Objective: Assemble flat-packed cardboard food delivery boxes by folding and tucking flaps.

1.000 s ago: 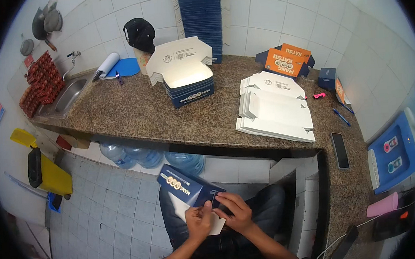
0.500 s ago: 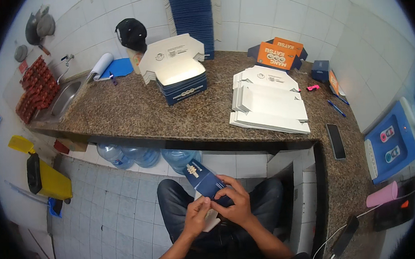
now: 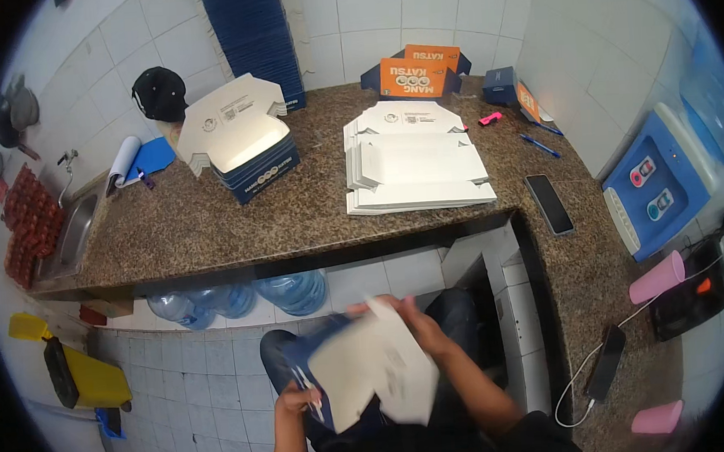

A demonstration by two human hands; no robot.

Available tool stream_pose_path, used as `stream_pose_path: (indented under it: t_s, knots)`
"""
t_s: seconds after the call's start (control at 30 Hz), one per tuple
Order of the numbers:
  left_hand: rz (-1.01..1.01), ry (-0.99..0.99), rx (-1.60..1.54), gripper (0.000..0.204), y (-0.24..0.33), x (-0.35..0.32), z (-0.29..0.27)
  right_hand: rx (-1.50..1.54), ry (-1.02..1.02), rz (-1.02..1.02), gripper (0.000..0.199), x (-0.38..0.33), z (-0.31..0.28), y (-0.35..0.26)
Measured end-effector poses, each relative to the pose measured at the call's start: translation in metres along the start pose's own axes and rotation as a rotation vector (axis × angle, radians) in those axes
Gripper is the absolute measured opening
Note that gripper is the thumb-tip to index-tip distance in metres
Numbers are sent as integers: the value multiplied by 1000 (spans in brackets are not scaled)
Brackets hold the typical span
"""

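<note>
Over my lap I hold a cardboard box (image 3: 347, 364), dark blue outside and white inside, smeared by motion, with its lid flap standing open toward the right. My left hand (image 3: 296, 398) grips the blue side wall at its left, thumb on the upper edge. At the far right my right hand (image 3: 422, 326) is closed around the edge of the white flap, its fingers partly hidden behind the board. On the counter ahead is a nested stack of folded blue boxes (image 3: 257, 170) with raised white lids. To the right lies a pile of flat white box blanks (image 3: 420, 163).
The granite counter (image 3: 188, 228) runs ahead and along my right. On it lie a phone (image 3: 550, 204), a blue pen (image 3: 540, 146), a pink marker (image 3: 490, 119) and orange cards (image 3: 413, 76). Water bottles (image 3: 291, 293) stand beneath; a pink cup (image 3: 657, 277) is at the right.
The box has turned and opened out, now showing its white inside instead of its blue outside. My hands have moved apart. The whole view has shifted, so the counter things sit further left.
</note>
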State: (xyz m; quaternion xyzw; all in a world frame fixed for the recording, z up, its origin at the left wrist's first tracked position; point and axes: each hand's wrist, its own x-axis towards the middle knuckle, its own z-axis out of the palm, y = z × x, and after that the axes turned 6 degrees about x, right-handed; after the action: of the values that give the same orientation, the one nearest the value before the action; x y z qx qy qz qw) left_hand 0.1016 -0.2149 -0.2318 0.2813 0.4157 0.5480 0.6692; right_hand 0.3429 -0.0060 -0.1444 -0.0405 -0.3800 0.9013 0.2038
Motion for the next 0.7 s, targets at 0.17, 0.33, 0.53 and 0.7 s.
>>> stream_pose_path:
  t_s: [0.17, 0.33, 0.53, 0.7]
  knots:
    - [220, 99, -151, 66, 1, 2, 9, -424, 519, -121, 54, -26, -7, 24]
    - [351, 22, -103, 104, 12, 37, 56, -904, 660, -384, 31, -16, -34, -68]
    - [323, -78, 193, 101, 41, 46, 74, -1634, 674, -494, 54, 32, -94, -193]
    - [218, -73, 215, 87, 29, 36, 78, -1800, 325, -71, 57, 46, -132, -233]
